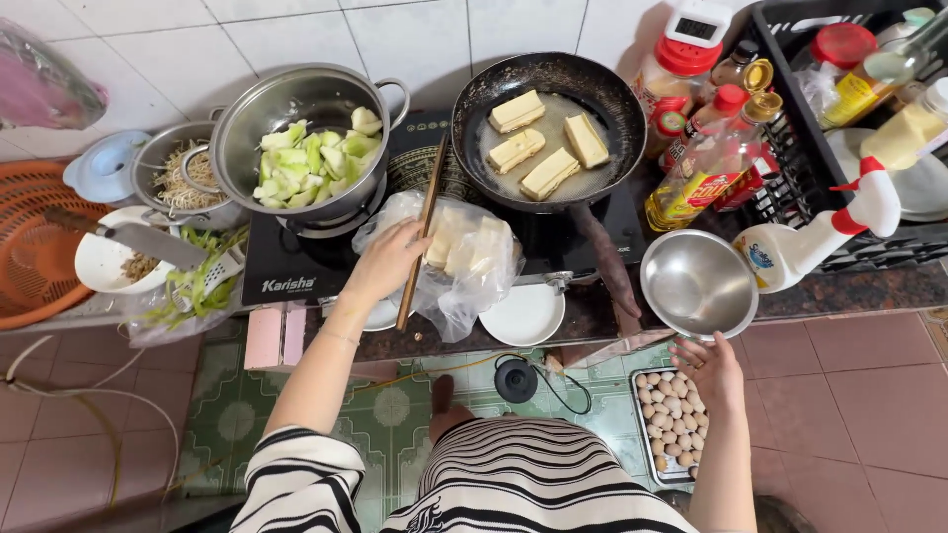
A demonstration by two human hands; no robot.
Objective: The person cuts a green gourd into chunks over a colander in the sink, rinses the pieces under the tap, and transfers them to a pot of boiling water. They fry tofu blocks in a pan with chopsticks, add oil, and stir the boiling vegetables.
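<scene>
The left hand [387,259] is closed around a pair of brown chopsticks [422,232] and it rests on a clear plastic bag [464,259] of pale tofu blocks, which lies on the surface [849,286] in front of the black stove [296,266]. The right hand [713,370] is open, with its fingers at the rim of an empty steel bowl [698,283], at the front edge of the surface.

On the stove stands a black pan [549,128] with four tofu slices [546,141] in oil. Beside it, on the left, is a steel pot [304,138] with cut green vegetables. Further left there is a smaller pot [178,183] with thin sprouts.

To the right of the pan stand several bottles close together: one with a red cap [681,84] and a white timer on top, and an oil bottle [706,173] with a yellow and red label. A white spray bottle [815,237] with a red trigger lies next to the steel bowl. A black crate [839,118] holds more bottles and white plates.

One white saucer [523,314] lies near the bag. On the floor, under the right hand, is one tray of eggs [667,410]; they are too many to count surely. At the far left are an orange basket [39,247] and a knife [138,237] on a white bowl.
</scene>
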